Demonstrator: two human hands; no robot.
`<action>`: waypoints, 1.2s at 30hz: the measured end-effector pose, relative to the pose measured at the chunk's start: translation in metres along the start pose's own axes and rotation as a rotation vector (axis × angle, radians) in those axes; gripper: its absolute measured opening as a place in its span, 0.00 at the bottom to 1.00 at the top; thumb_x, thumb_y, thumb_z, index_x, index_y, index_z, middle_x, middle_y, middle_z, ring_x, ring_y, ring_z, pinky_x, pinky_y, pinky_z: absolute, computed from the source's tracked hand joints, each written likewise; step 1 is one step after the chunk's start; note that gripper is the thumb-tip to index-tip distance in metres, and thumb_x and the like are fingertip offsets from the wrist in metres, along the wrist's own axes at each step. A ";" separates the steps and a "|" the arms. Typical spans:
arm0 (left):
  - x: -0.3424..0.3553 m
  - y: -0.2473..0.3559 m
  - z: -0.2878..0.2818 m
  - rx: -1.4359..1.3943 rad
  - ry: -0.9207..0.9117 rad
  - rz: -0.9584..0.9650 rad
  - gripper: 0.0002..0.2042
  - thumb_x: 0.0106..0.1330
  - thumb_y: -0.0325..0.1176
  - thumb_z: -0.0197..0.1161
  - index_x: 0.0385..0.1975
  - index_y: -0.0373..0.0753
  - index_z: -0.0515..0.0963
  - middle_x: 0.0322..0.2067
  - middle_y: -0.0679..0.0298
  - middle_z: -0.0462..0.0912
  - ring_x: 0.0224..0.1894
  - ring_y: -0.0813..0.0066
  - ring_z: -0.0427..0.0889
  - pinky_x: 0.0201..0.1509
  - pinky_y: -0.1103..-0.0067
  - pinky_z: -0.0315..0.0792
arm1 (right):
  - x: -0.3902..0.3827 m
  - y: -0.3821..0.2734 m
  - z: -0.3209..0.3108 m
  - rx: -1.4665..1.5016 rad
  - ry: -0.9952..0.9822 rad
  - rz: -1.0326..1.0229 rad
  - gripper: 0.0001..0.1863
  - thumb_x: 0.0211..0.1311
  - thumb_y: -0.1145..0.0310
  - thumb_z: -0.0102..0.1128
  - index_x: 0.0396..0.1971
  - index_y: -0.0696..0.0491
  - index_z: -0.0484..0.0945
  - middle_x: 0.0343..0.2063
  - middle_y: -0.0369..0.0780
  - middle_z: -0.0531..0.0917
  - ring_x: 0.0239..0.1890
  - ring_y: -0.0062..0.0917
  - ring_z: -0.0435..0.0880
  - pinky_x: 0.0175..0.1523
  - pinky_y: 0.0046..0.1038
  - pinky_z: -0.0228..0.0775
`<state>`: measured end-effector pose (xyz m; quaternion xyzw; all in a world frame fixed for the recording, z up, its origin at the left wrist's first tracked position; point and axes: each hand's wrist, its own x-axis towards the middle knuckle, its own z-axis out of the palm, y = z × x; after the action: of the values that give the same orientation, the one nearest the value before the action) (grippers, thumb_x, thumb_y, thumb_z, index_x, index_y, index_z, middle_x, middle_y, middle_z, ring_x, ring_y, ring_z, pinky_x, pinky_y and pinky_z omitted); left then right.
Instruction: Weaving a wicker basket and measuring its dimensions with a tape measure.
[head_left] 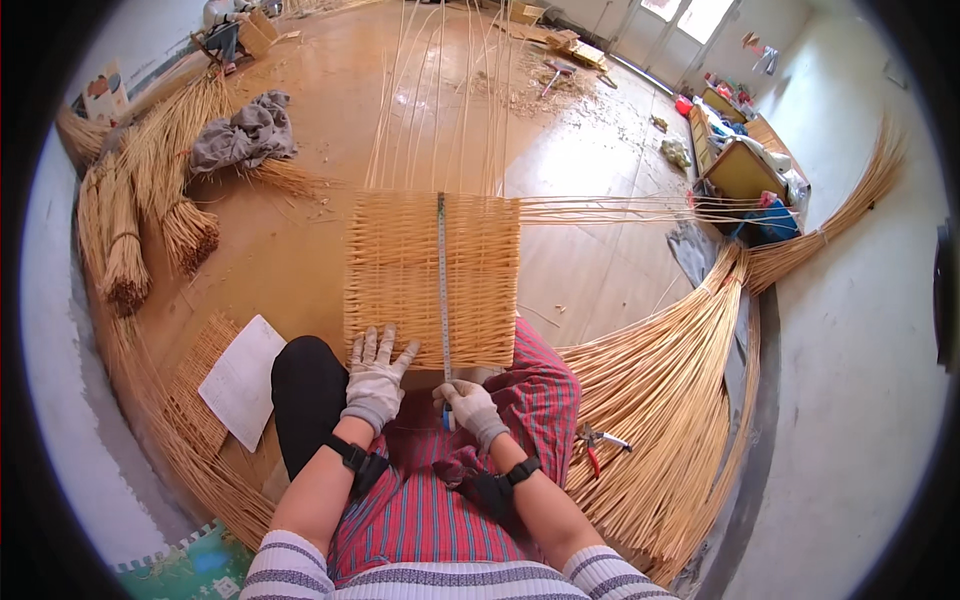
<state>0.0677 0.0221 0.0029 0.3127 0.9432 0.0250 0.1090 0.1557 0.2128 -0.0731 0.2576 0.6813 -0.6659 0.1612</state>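
A square woven wicker panel (400, 270) rests across my knees, with long loose strands (440, 110) running from its far edge and more strands (620, 209) from its right far corner. Along the panel lies a tape measure's blade (443, 290), drawn from the far edge toward me. My left hand (375, 385), in a pale work glove, lies with fingers spread on the panel's near left corner. My gloved right hand (468, 405) is closed on the tape measure at the near edge; part of a blue piece shows below the fingers.
A big bundle of wicker rods (660, 410) fans out at my right, with red-handled pliers (597, 450) on it. Left are a white paper sheet (243, 380) on another woven panel (195, 385), upright bundles (125, 240) and grey cloth (245, 132). A wooden box (745, 160) stands far right.
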 end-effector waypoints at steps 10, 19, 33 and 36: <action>0.009 -0.011 0.035 0.124 0.147 0.012 0.42 0.61 0.35 0.68 0.78 0.65 0.59 0.81 0.53 0.47 0.80 0.44 0.49 0.84 0.57 0.40 | 0.013 0.010 -0.003 -0.172 0.072 0.034 0.17 0.77 0.62 0.54 0.46 0.59 0.86 0.37 0.39 0.91 0.39 0.23 0.88 0.44 0.27 0.79; -0.037 0.008 0.005 0.042 -0.132 0.004 0.38 0.61 0.46 0.70 0.74 0.58 0.66 0.79 0.53 0.54 0.79 0.46 0.55 0.80 0.57 0.52 | -0.040 0.022 0.002 0.024 0.038 -0.236 0.14 0.76 0.72 0.55 0.55 0.59 0.81 0.40 0.40 0.89 0.42 0.22 0.87 0.48 0.26 0.79; -0.025 -0.045 -0.043 -1.007 0.975 -0.282 0.21 0.63 0.21 0.68 0.57 0.39 0.77 0.47 0.59 0.83 0.47 0.67 0.84 0.52 0.73 0.79 | -0.123 -0.064 -0.121 -0.400 0.182 -0.440 0.19 0.79 0.57 0.54 0.35 0.57 0.82 0.28 0.37 0.84 0.33 0.22 0.82 0.41 0.28 0.74; -0.026 -0.050 -0.045 -1.130 0.884 -0.253 0.23 0.65 0.17 0.66 0.61 0.39 0.75 0.51 0.60 0.83 0.50 0.72 0.84 0.55 0.76 0.80 | -0.132 -0.079 -0.127 -0.658 0.232 -0.461 0.19 0.75 0.54 0.56 0.34 0.55 0.83 0.27 0.44 0.85 0.32 0.35 0.84 0.40 0.34 0.75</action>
<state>0.0488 -0.0324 0.0460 0.0580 0.7712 0.6194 -0.1352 0.2345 0.3220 0.0746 0.1063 0.9112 -0.3979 0.0039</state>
